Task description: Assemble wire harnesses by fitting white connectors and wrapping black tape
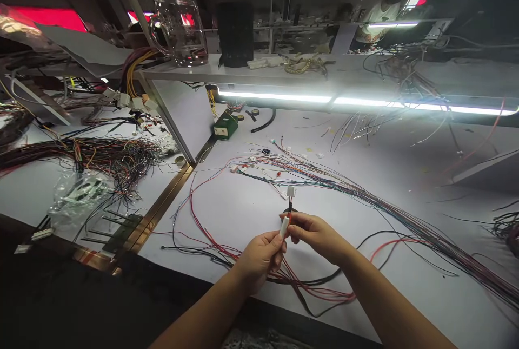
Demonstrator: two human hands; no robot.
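Observation:
My left hand (263,257) is closed, with a narrow white plastic piece (284,226) pinched between thumb and fingers. Right beside it, my right hand (314,234) pinches red and black wires (290,213) close to a short dark wrapped section. A white connector housing (291,191) tops these wires, standing up above both hands. Part of a dark round thing shows behind my right fingertips; its kind is unclear. Loose red and black wires (308,288) run across the table (243,211) below and around my hands.
A long wire bundle (365,192) crosses the table to the right, with small connectors at its far end. A green box (226,125) stands at the back. Left lie a tangled harness (125,162) and a metal strip (168,195). Overhead, a shelf (227,73) holds a glass jug (182,30).

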